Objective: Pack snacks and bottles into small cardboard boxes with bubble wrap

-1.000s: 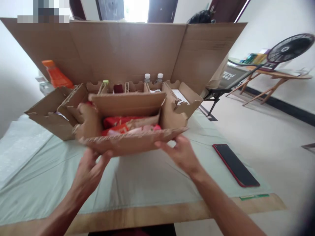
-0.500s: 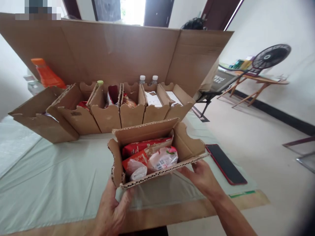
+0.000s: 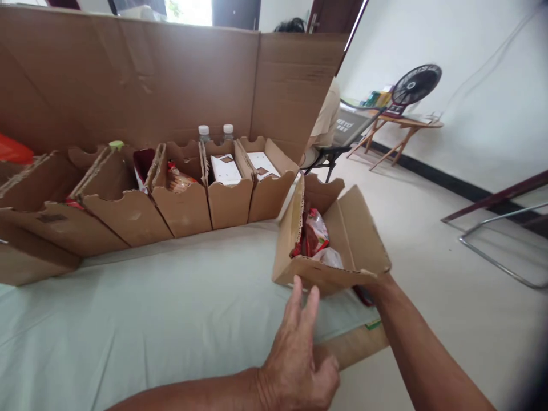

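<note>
At the right end of the worktop (image 3: 355, 349), just right of the row (image 3: 180, 214) and nearer the body: the box (image 3: 325, 277), mouth up, long axis running away from the body, much as in the row. Inside, red packets (image 3: 308, 241) and a pale bag (image 3: 331, 258). Cannot tell whether resting fully on the cloth (image 3: 184, 302) or partly raised.

Left hand (image 3: 297, 348) on the body side of the near short wall, fingers spread, thumb apart, gripping nothing; fingertips pointing at the wall, too close to say whether touching. From there, the box ahead and slightly to the right.

Right hand hidden behind the near right corner, only the forearm (image 3: 411, 328) plain to see; grip impossible to tell. Judging by that overlap, probably the nearer of the two.

Behind the row, capped bottles (image 3: 228, 132) and a cardboard screen (image 3: 171, 80).
</note>
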`<action>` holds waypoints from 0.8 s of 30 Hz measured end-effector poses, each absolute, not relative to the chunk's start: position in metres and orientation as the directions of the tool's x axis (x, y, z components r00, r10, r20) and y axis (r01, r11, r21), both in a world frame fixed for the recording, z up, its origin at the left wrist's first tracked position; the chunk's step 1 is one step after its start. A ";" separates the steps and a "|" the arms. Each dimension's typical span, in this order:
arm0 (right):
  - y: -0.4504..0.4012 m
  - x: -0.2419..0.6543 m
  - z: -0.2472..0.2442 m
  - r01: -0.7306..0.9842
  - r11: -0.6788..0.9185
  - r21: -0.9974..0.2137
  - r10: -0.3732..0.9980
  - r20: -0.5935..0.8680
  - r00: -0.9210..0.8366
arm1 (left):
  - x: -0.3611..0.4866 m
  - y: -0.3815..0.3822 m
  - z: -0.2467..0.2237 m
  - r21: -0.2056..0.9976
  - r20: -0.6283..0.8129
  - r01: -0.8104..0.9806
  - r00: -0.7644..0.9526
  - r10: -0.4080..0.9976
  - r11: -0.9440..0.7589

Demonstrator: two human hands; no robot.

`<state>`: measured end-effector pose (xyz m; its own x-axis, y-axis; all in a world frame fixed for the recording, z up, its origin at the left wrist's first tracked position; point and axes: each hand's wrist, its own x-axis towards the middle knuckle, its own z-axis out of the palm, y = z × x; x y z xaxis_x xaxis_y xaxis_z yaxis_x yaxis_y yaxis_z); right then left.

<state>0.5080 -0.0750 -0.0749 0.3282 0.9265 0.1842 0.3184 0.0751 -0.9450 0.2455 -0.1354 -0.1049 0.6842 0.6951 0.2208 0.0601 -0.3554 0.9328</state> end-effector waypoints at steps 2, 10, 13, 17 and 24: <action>-0.094 0.505 -0.082 0.293 0.074 -0.953 0.913 0.183 0.364 | 0.247 -0.122 -0.107 0.929 0.216 0.056 0.720 0.660 -0.365; -0.117 0.466 -0.115 0.495 -0.067 -0.866 0.896 0.166 0.412 | 0.184 -0.063 -0.151 0.670 0.392 0.319 0.614 0.685 -0.670; -0.095 0.466 -0.117 0.483 -0.070 -0.873 0.863 0.191 0.469 | 0.180 -0.063 -0.158 0.633 0.426 0.343 0.594 0.682 -0.694; -0.062 0.489 -0.109 0.316 -0.023 -0.949 0.856 0.145 0.496 | 0.186 -0.067 -0.155 0.638 0.413 0.341 0.604 0.681 -0.690; 0.023 0.541 -0.070 0.218 0.015 -0.976 0.960 0.075 0.269 | 0.186 -0.065 -0.151 0.667 0.395 0.323 0.611 0.686 -0.672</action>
<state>0.5414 0.0226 -0.0700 0.2690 0.9602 0.0751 0.2177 0.0153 -0.9759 0.1856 -0.0647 -0.1506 0.6110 0.6859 0.3953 0.3227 -0.6718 0.6668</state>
